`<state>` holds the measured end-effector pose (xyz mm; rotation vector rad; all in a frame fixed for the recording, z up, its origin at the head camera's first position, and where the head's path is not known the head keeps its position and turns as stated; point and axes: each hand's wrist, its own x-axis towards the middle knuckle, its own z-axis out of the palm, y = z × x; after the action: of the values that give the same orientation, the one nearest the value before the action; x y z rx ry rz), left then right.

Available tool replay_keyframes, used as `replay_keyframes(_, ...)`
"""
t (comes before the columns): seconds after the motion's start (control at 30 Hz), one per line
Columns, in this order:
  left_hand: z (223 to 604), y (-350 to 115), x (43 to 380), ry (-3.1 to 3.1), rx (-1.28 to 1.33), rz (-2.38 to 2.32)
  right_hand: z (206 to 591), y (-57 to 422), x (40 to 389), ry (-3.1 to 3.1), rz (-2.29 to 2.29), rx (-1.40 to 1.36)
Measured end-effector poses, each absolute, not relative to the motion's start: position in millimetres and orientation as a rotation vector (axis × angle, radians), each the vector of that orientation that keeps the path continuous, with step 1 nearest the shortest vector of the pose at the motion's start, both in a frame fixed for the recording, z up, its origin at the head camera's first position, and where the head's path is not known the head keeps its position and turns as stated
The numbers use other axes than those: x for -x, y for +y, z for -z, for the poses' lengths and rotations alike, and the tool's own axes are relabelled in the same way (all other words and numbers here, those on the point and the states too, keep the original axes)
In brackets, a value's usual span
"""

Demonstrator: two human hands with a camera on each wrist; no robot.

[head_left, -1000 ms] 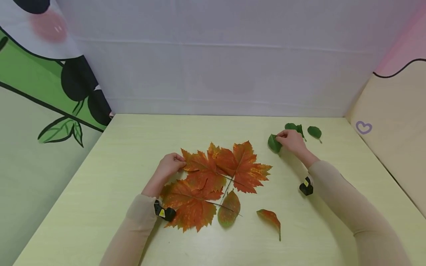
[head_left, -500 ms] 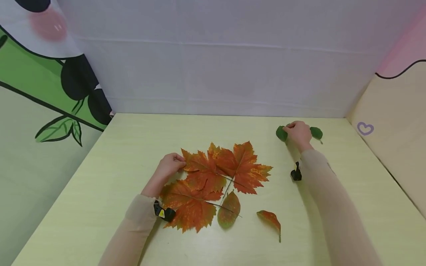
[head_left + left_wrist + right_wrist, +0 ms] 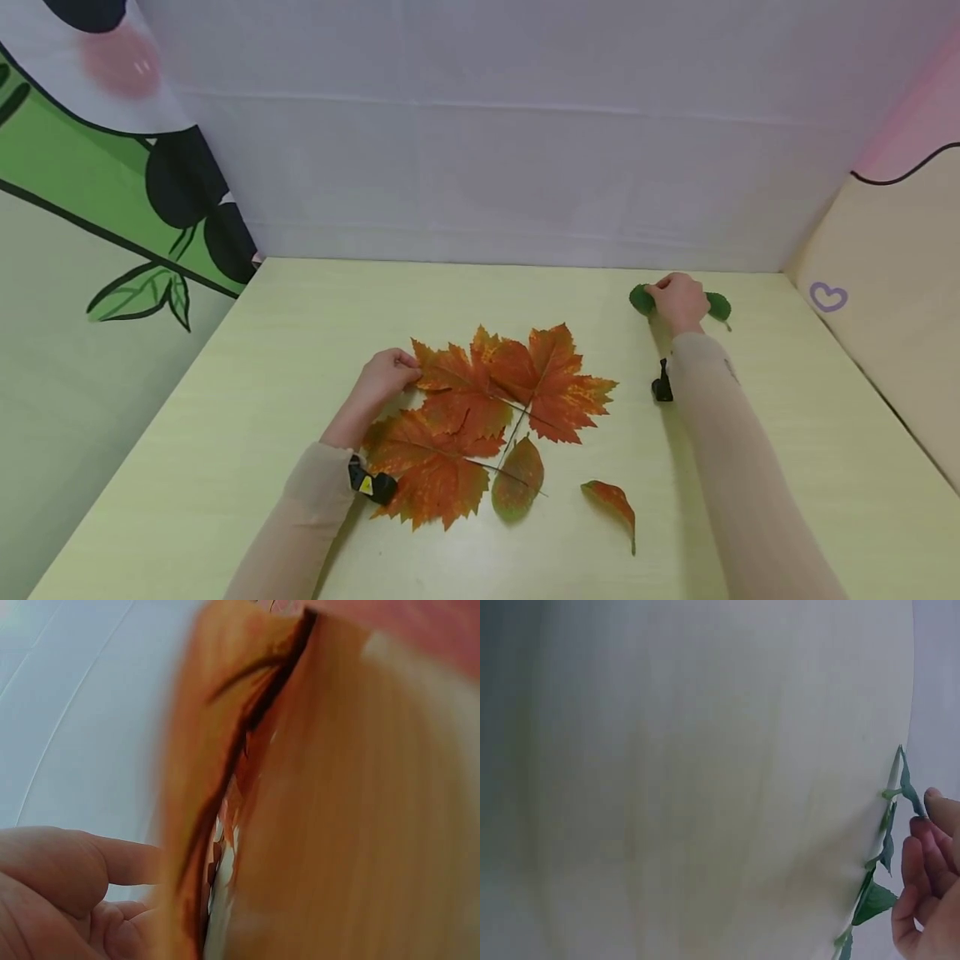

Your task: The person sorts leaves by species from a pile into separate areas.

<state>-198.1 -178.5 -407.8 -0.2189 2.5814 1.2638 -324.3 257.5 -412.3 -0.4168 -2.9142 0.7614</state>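
Observation:
Three large orange maple leaves lie overlapping in the middle of the table in the head view: an upper left leaf (image 3: 453, 379), an upper right leaf (image 3: 551, 379) and a lower leaf (image 3: 427, 467). My left hand (image 3: 381, 382) pinches the edge of the upper left one; in the left wrist view an orange leaf hides its fingertips. At the back right, my right hand (image 3: 678, 302) pinches a green leaf (image 3: 641, 299) between thumb and forefinger, close over the table. In the right wrist view, more green leaves (image 3: 874, 901) lie beneath this hand.
An oval green-orange leaf (image 3: 517, 481) lies below the maple leaves, touching a stem. To its right is a curled red-orange leaf (image 3: 611, 504). Another green leaf (image 3: 717, 306) sits right of my right hand. A pale cloth wall (image 3: 510, 183) stands behind the table (image 3: 315, 308).
My right hand has carried the green leaf back and slightly right, over the other green leaves, which it now partly covers. My left hand has stayed at the maple leaf.

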Motion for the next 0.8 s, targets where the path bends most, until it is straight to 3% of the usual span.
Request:
replay_keyframes(0.33, 409.2, -184.3, 192.7, 2.586, 0.151, -1.246, 404.3, 259.5, 292.0, -3.005, -0.706, 0.305)
replay_keyframes(0.8, 405.2, -184.3, 191.2, 2.575, 0.163, -1.223, 395.9, 241.9, 213.2, -3.166, -0.762, -0.236)
